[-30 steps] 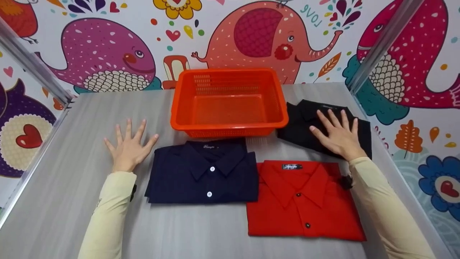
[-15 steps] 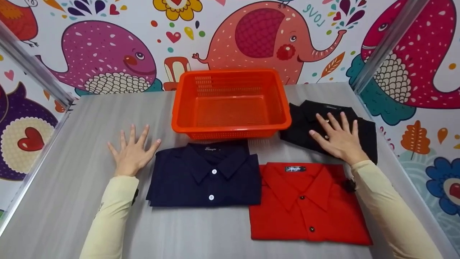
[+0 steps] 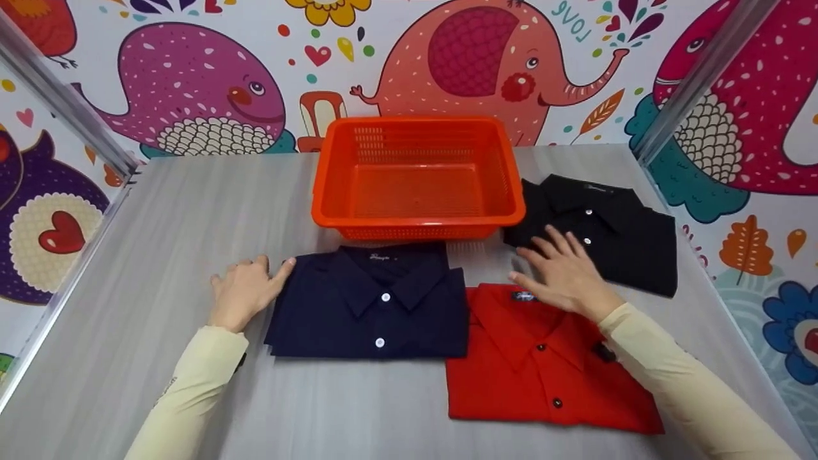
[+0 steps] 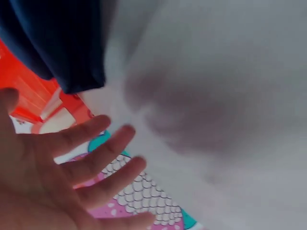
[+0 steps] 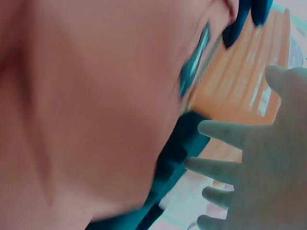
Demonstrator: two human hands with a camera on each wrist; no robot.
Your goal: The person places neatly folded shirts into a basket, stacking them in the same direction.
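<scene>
A folded navy shirt (image 3: 326, 319) with white buttons lies in the middle of the table. Just off its left edge is my left hand (image 3: 245, 292), its thumb by the shirt's left shoulder; the left wrist view shows this hand (image 4: 62, 177) spread and holding nothing. To the right, a folded red shirt (image 3: 505, 383) lies partly behind my right hand (image 3: 569, 275), which hovers above its collar with fingers spread. A folded black shirt (image 3: 629, 246) lies behind that hand. In the right wrist view the right hand (image 5: 273, 158) holds nothing.
An orange plastic basket (image 3: 418, 220) with nothing in it stands at the back of the table (image 3: 185, 211), against a patterned wall (image 3: 339, 51). Metal posts (image 3: 696, 83) rise at the back corners.
My right hand has lifted off the black shirt and come nearer, to over the red shirt's collar. The left hand has drawn right and nearer, beside the navy shirt, its fingers bending a little.
</scene>
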